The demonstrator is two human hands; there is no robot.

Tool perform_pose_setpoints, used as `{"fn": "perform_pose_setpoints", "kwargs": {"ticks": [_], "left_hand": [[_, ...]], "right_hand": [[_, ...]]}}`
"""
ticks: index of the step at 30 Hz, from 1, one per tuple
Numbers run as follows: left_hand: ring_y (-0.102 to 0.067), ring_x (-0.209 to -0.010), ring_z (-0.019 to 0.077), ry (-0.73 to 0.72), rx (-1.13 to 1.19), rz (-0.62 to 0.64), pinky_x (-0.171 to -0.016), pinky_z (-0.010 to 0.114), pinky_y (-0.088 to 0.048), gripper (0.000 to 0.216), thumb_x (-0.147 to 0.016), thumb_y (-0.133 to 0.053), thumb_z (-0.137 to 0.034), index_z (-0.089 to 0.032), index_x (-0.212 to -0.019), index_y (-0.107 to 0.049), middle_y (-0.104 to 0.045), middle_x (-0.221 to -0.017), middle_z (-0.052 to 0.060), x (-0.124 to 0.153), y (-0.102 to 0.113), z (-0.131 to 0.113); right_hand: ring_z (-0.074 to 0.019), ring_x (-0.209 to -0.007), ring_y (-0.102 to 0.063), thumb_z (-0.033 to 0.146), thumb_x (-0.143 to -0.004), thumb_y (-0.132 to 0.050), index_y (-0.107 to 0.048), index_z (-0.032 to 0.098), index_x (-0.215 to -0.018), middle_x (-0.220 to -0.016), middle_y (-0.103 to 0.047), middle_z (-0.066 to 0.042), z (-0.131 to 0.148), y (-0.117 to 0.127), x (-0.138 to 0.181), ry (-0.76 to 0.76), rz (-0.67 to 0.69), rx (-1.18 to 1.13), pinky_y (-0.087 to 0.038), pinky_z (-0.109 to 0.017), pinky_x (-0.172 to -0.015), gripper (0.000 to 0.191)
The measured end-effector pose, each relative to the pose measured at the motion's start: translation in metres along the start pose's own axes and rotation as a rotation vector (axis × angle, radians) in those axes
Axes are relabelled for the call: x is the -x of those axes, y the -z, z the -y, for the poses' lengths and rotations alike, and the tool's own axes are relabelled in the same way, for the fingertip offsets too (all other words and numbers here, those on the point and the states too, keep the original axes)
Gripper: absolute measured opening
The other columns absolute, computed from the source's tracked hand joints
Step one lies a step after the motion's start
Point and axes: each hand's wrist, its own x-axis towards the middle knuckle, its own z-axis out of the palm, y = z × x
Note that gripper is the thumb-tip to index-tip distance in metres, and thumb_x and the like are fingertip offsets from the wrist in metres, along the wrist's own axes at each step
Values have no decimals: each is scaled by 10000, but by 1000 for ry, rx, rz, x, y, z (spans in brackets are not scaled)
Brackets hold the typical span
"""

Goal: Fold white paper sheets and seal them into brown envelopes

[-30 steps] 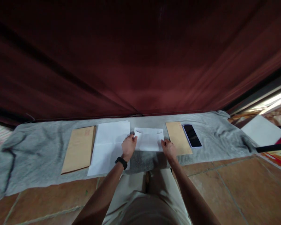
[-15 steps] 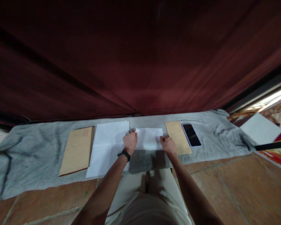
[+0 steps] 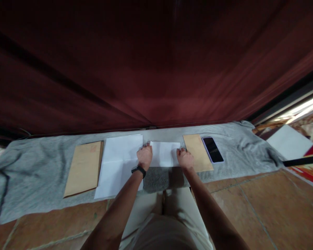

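Note:
A small folded white paper (image 3: 165, 153) lies on a grey cloth (image 3: 41, 156) spread over the floor. My left hand (image 3: 144, 156), with a black band at the wrist, presses its left edge, fingers curled down on it. At the paper's right edge my right hand (image 3: 184, 158) does the same. A larger creased white sheet (image 3: 118, 163) lies just left of my left hand. One brown envelope (image 3: 83, 167) rests further left, another brown envelope (image 3: 197, 152) sits right of my right hand.
A black phone (image 3: 213, 149) lies on the cloth beside the right envelope. Dark red curtain (image 3: 151, 62) hangs behind the cloth. Terracotta floor tiles (image 3: 263, 208) are in front. At the far right lie a white sheet (image 3: 289, 142) and a dark bar (image 3: 302, 161).
Both hands slid forward along the folded paper's side edges toward its far corners, and the paper now lies flatter and looks shorter.

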Motion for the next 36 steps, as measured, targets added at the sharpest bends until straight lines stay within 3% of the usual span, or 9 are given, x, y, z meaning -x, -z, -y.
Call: {"fn": "perform_pose_setpoints", "kwargs": {"ticks": [5,8,11,14,20,24,27,29,36], "left_hand": [[-723,-958,264,-18,5,-4,-802,341,-517,406,-1035,-337,-314,-118,-1287,-588,-738,-1007,176,0,-3,1],[-721,-960,259,-26,4,-3,-806,334,-512,393,-1035,-343,-305,-120,-1285,-584,-734,-1025,178,1,-3,1],[-714,-974,258,-34,4,-3,-806,329,-508,367,-1031,-354,-290,-124,-1246,-600,-734,-999,170,1,-3,0],[-710,-972,257,-41,5,-4,-802,328,-506,357,-1029,-358,-287,-123,-1223,-609,-729,-985,169,2,-3,-1],[-696,-993,256,-24,11,-18,-831,336,-508,388,-1034,-341,-304,-128,-1302,-558,-718,-989,158,3,2,1],[-606,-1193,292,-44,17,-138,-987,413,-474,411,-1020,-337,-250,-128,-1375,-504,-650,-1235,195,16,2,-4],[-421,-1408,306,-288,80,-241,-1148,478,-350,460,-1010,-339,-218,-118,-1444,-456,-490,-1485,195,37,-13,-14],[-298,-1493,283,-470,148,-207,-1208,481,-282,484,-1014,-357,-254,-146,-1480,-429,-381,-1590,137,51,-29,-21],[-215,-1531,265,-396,125,-155,-1248,470,-216,580,-1028,-337,-396,-101,-1526,-365,-285,-1638,147,66,-62,-24]], "right_hand": [[-284,-858,-711,405,-1042,-342,-645,71,-1143,-901,-714,-215,1,1,3,-18,-5,-6,-525,-390,-794,463],[-315,-986,-665,392,-1034,-353,-578,60,-1261,-1065,-680,-246,3,1,11,-3,-111,-45,-510,-430,-860,461],[-351,-1222,-537,359,-1032,-359,-457,71,-1425,-1357,-550,-272,10,-7,26,156,-254,-123,-439,-494,-999,497],[-332,-1401,-385,327,-1037,-366,-396,133,-1503,-1553,-402,-198,21,-23,39,371,-275,-177,-360,-495,-1102,505],[-322,-1488,-282,357,-1046,-378,-391,124,-1524,-1606,-332,-189,25,-52,47,401,-310,-148,-302,-508,-1163,532],[-329,-1493,-280,361,-1045,-380,-385,120,-1532,-1606,-331,-191,23,-57,46,395,-332,-143,-299,-516,-1166,544],[-327,-1493,-281,355,-1040,-376,-381,133,-1537,-1609,-328,-183,23,-57,46,387,-318,-144,-290,-526,-1168,544],[-314,-1500,-269,325,-1036,-371,-367,138,-1545,-1623,-301,-171,23,-57,47,390,-293,-136,-273,-514,-1179,542],[-290,-1507,-254,293,-1040,-349,-369,140,-1544,-1630,-290,-160,20,-60,45,400,-301,-114,-257,-481,-1192,527]]}}
